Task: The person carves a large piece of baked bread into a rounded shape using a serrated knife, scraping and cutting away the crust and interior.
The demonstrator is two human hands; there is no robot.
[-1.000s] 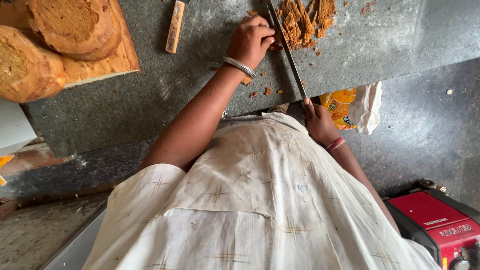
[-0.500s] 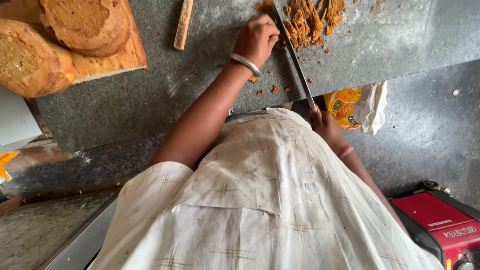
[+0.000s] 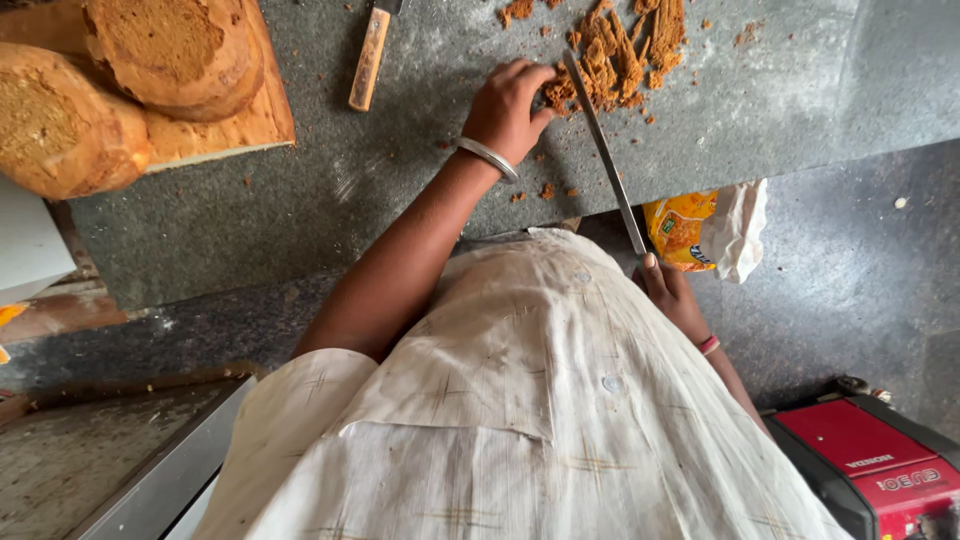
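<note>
Left hand pressed flat on crumbly, fragile brown shreds on the grey counter; right hand clamped the long stiff knife by its handle off the counter's near edge

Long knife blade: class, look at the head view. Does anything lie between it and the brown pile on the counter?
Nothing visible does. The long knife blade reaches the brown pile directly, with only the left hand beside it holding the pile. The right hand grips the handle below the counter edge.
</note>
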